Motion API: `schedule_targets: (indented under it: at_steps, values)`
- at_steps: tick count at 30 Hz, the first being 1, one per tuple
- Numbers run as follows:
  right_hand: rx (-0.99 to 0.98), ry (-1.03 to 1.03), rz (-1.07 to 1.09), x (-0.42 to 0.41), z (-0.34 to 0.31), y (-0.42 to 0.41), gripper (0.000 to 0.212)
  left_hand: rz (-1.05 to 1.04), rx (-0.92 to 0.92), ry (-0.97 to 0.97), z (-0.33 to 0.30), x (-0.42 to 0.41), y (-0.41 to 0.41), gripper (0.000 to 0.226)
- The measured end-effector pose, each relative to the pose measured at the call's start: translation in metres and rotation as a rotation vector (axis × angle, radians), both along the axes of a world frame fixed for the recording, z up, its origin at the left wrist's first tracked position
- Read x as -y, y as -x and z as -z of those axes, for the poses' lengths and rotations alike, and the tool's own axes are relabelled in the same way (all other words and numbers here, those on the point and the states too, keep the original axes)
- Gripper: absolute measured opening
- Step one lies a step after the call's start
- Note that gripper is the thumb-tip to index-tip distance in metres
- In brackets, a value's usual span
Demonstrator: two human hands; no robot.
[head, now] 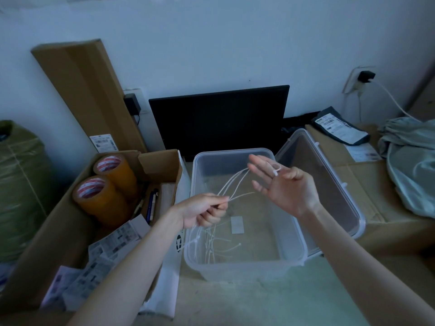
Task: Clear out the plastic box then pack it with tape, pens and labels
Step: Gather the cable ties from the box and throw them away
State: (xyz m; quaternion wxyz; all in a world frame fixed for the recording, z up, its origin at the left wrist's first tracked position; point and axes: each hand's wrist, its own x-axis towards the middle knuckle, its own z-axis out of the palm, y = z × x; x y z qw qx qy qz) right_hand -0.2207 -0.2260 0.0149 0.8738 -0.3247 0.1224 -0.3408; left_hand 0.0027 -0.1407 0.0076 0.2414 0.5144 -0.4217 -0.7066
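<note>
Left hand over the open plastic box pinches a bunch of cable ties, right hand fingers spread wide, one tie looped on a finger; best free that loop, then lift all out together.

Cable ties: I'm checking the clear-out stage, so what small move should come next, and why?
Probably lift the left hand up and away, carrying its pinched bunch of cable ties out of the plastic box. One tie is looped on a finger of the open right hand, and a few loose ties lie on the box floor, so the box isn't cleared yet.
</note>
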Motion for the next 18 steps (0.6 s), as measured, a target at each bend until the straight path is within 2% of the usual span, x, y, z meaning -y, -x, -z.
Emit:
schedule_targets:
  at_steps: [6, 9, 11, 13, 14, 18]
  values:
    - [-0.451, 0.379, 0.381, 0.004, 0.009, -0.010, 0.014, 0.100, 0.094, -0.044, -0.006, 0.001, 0.004, 0.039]
    - [-0.657, 0.442, 0.576, 0.004, 0.014, -0.015, 0.018, 0.118, 0.108, -0.035, -0.011, 0.001, 0.007, 0.040]
    - [-0.611, 0.306, 0.590, 0.006, 0.015, -0.019, 0.033, 0.100, 0.113, -0.011, -0.011, 0.001, 0.008, 0.040]
    - [-0.415, 0.088, 0.556, 0.006, 0.014, -0.019, 0.037, 0.061, 0.120, 0.024, -0.010, 0.002, 0.006, 0.040]
    - [-0.378, 0.038, 0.544, 0.006, 0.013, -0.017, 0.037, 0.031, 0.120, 0.037, -0.008, 0.003, 0.003, 0.040]
    - [-0.619, 0.136, 0.593, 0.009, 0.017, -0.009, 0.036, -0.129, 0.099, 0.023, -0.003, 0.005, -0.011, 0.033]
